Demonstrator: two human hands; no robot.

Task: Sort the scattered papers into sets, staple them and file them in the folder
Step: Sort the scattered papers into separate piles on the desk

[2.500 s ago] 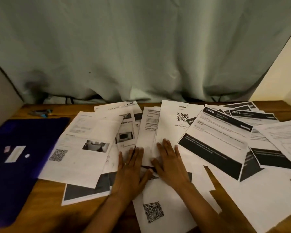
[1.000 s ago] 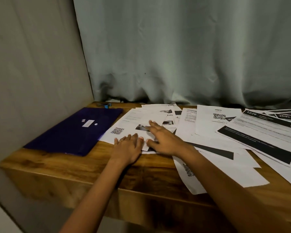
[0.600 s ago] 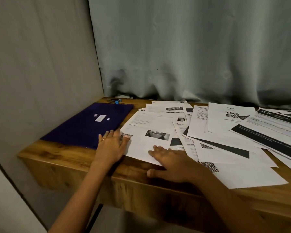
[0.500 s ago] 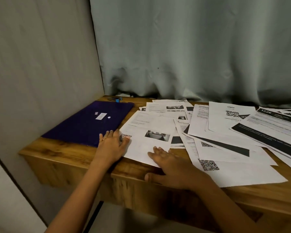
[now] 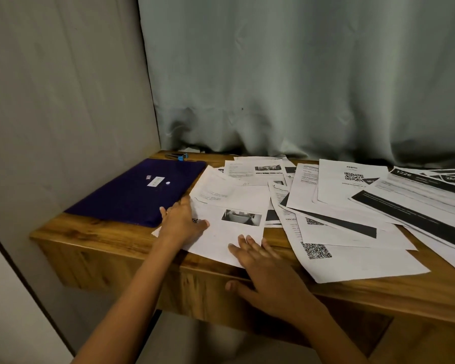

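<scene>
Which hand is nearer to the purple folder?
Left. The left hand lies flat on a printed sheet right beside the purple folder, by its near corner; the right hand rests farther right at the front edge of the table.

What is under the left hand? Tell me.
The left hand rests on the photo sheet; part of its QR code shows beside the thumb. The rest is hidden beneath the palm.

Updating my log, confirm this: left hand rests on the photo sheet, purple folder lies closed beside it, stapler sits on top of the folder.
One error: the stapler is not on the folder; the head view shows it on the table behind the folder's far edge. The left hand on the photo sheet and the closed folder stand.
</scene>
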